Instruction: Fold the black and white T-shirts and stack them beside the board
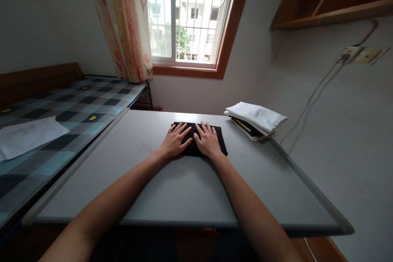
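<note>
A folded black cloth [194,150], seemingly a garment, lies flat in a rough rectangle on the grey-white table [147,188]. My left hand [175,141] rests palm down on its left part, fingers spread and pointing away from me. On the right part lies my right hand [207,141], also flat with its fingers apart. The two thumbs point toward each other with a narrow strip of black fabric between them. Both palms hide much of the cloth, whose right edge and front edge show.
At the table's back right sits a stack of folded cloths [256,115], white on top with black and yellow below. Left of the table stands a bed with a checked cover [101,104] and a paper sheet [30,136]. Cables [316,94] hang from a wall socket.
</note>
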Demonstrator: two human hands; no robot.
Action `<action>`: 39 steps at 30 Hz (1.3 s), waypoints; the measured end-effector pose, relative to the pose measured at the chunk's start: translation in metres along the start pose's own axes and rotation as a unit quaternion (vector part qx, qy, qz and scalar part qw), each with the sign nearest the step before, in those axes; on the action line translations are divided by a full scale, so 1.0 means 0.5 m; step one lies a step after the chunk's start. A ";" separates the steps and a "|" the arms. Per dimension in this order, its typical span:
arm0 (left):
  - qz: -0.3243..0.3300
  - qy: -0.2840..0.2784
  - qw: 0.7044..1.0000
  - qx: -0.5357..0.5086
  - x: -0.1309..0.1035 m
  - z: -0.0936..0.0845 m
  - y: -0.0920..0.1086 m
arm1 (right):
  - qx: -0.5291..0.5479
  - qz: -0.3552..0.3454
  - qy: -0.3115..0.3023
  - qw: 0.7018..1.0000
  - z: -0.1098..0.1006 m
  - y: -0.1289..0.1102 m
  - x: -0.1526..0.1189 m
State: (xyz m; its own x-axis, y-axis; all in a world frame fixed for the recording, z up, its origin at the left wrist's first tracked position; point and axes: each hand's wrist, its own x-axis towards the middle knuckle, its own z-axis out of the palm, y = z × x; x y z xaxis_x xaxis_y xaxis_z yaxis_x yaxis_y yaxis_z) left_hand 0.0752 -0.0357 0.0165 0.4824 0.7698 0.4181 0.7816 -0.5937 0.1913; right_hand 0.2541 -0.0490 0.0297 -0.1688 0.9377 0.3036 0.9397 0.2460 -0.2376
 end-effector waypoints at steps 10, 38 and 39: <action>-0.022 -0.090 0.996 -0.008 0.009 0.032 -0.034 | 0.018 0.024 -0.134 0.991 0.021 0.023 0.015; -0.072 -0.107 0.990 0.063 0.078 0.067 0.004 | -0.049 0.063 -0.049 0.996 0.018 0.043 0.021; -0.072 -0.114 0.988 0.072 0.079 0.067 0.005 | -0.050 0.072 -0.077 0.993 0.021 0.046 0.023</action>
State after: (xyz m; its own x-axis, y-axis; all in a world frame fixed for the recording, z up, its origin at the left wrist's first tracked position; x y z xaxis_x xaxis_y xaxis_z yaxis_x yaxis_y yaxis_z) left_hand 0.1094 0.0010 0.0039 0.4248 0.8868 0.1822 0.8892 -0.4465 0.0997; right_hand 0.2708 -0.0298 0.0177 -0.0672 0.9896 0.1268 0.9810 0.0887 -0.1724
